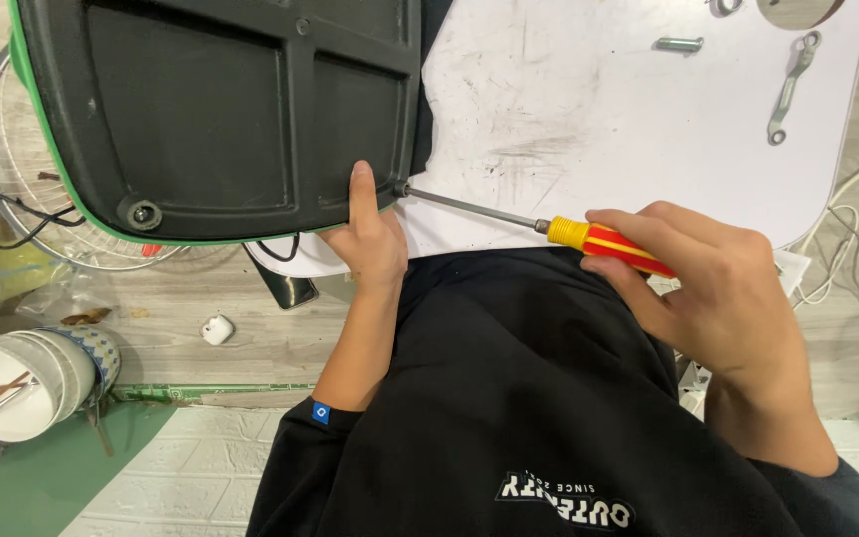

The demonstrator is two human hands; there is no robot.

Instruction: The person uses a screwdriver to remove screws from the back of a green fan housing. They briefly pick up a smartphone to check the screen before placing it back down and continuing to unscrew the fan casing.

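The right hand wraps its grip tight round the red-and-yellow handle of a screwdriver at about 3 o'clock from the middle of the view. Its steel shaft runs toward 10 o'clock — the tip sits at a screw on the lower right corner of a black plastic base edged in green. The left hand steadies that corner from 6 o'clock, thumb laid flat along the black surface, the other fingers hidden beneath (so how that grip closes I cannot tell). The base lies partly on a scuffed white counter. At 1 o'clock on the counter lie a loose bolt and a flat metal wrench, well apart from the hands. At 8 o'clock, on the floor, stands a stack of bowls.
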